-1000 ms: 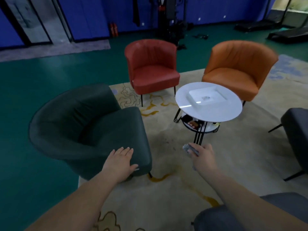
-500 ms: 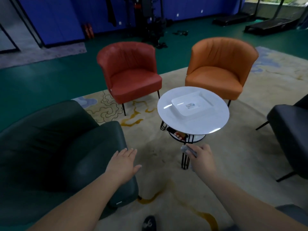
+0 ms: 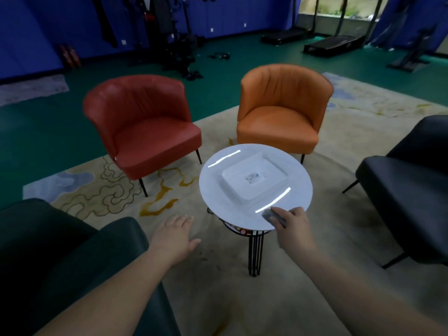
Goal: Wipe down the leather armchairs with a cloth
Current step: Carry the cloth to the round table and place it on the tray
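You can see four armchairs, one round table and one cloth. There is a red armchair (image 3: 145,127) and an orange armchair (image 3: 281,110), both far out past your hands. A dark green armchair (image 3: 60,258) sits right by your left arm. A black armchair (image 3: 407,190) sits out to the side of your right hand. The white round table (image 3: 254,183) stands in the middle, and one white tray (image 3: 254,178) lies on it. All of this stands on one big tan rug (image 3: 303,275).

Your right hand (image 3: 293,229) has its fingers curled tight around the small grey cloth (image 3: 271,215). The cloth sticks out of the front of that hand, over the near edge of the table. I cannot tell if it touches the table top. Your left hand (image 3: 174,236) is flat with the fingers spread and holds nothing. It hangs over the rug, just past the corner of the green armchair's seat. Your two hands are apart, with the table's black legs between them.

A second ago your left hand lay flat on the green armchair's seat. Now it is off the seat. The table looks closer to your right hand than before, and the cloth has come up to the table's edge.
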Tool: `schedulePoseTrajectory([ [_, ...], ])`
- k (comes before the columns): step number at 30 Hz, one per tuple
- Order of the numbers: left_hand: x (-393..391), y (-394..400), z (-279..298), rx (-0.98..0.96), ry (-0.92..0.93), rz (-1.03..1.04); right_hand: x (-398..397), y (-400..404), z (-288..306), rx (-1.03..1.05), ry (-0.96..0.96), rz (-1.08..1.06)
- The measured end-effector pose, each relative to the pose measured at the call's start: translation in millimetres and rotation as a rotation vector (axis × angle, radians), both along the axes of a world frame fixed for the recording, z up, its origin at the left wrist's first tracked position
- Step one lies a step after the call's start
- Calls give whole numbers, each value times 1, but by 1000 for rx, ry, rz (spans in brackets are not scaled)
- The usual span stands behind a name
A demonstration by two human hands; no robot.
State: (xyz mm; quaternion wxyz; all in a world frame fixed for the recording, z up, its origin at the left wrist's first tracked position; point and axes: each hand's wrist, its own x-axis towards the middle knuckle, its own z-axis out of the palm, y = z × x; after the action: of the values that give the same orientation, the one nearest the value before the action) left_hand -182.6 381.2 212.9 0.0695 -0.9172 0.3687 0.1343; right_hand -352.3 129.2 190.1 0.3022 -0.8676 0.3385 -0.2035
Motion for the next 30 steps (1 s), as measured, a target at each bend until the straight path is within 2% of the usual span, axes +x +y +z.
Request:
schedulePoseTrajectory([
  [7,35,-69,2,-44,-6,-2,33,-60,2,2,-3,-19],
  [11,57,-116,1,-64,-16,48,60,-111,-1,105,-15,8],
  [13,67,-143,-1,-65,-26,79,73,-143,-2,154,-13,37],
  [21,78,-236,-19,-28,1,220,114,-264,8,131,55,214],
  [30,92,-257,-34,-4,40,320,169,-290,-8,225,127,309],
])
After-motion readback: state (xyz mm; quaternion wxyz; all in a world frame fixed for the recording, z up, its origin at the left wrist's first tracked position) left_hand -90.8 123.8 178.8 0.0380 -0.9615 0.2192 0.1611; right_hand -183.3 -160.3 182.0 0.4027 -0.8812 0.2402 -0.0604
